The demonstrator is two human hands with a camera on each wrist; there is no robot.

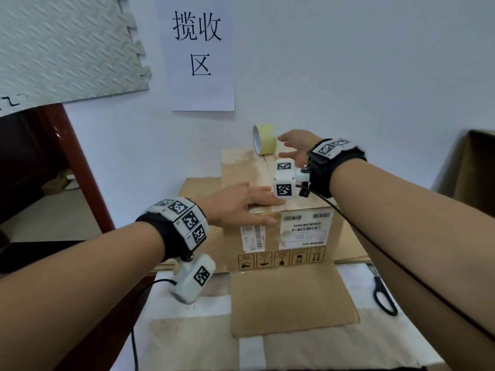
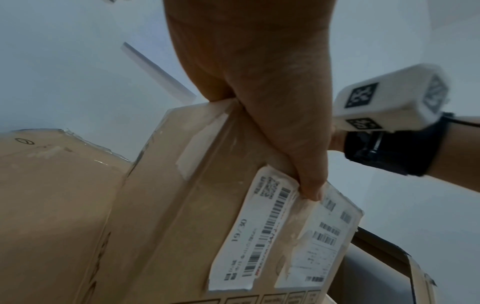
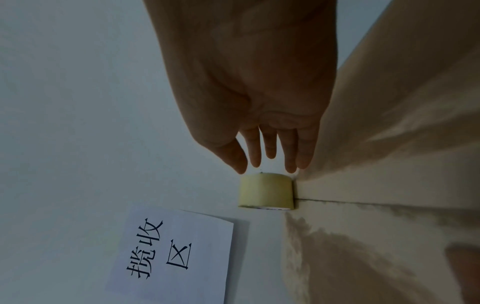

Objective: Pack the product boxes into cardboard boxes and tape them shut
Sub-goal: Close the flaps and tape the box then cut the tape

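A closed cardboard box with shipping labels on its front stands on the table. My left hand lies flat on the box's top near the front edge, thumb down over the front face by a label. A yellow tape roll stands on edge at the far end of the box top, over the flap seam. My right hand reaches toward it with straight fingers, the fingertips a small gap short of the roll and holding nothing.
Black-handled scissors lie on the table to the right. Flat cardboard lies in front of and under the box. Another brown carton stands at far right. The wall with a paper sign is close behind.
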